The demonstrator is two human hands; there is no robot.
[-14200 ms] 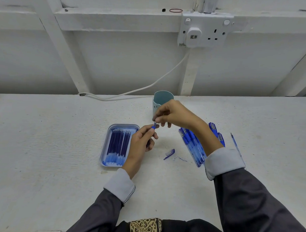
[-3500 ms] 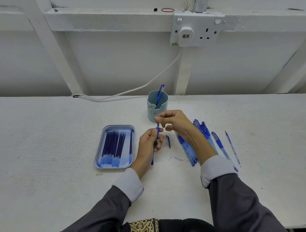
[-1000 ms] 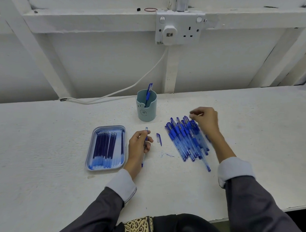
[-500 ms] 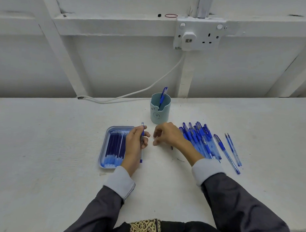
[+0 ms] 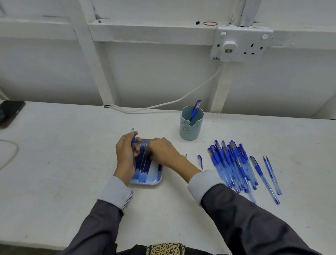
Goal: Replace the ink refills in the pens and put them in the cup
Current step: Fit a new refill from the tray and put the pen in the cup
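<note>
My left hand [image 5: 125, 154] grips a blue pen barrel [image 5: 133, 136] upright at the tray's far left corner. My right hand [image 5: 160, 152] is over the blue tray [image 5: 149, 183], its fingers bent down onto the ink refills [image 5: 143, 165] lying in it; the back of the hand hides whether they pinch one. One blue pen [image 5: 195, 109] stands in the light-blue cup [image 5: 191, 128] behind the tray, to its right. A pile of several blue pens [image 5: 229, 164] lies right of my right forearm. A loose pen cap [image 5: 200, 161] and a small tip piece [image 5: 186, 156] lie between forearm and pile.
Two thin used refills [image 5: 272, 175] lie at the right of the pile. A dark phone [image 5: 6, 112] with a cable sits at the table's far left edge. A white cord [image 5: 164, 104] runs along the wall from the socket [image 5: 240, 45].
My right hand has moved left from beside the pen pile onto the refills in the tray. My left hand still holds the pen barrel, now at the tray's far corner.
</note>
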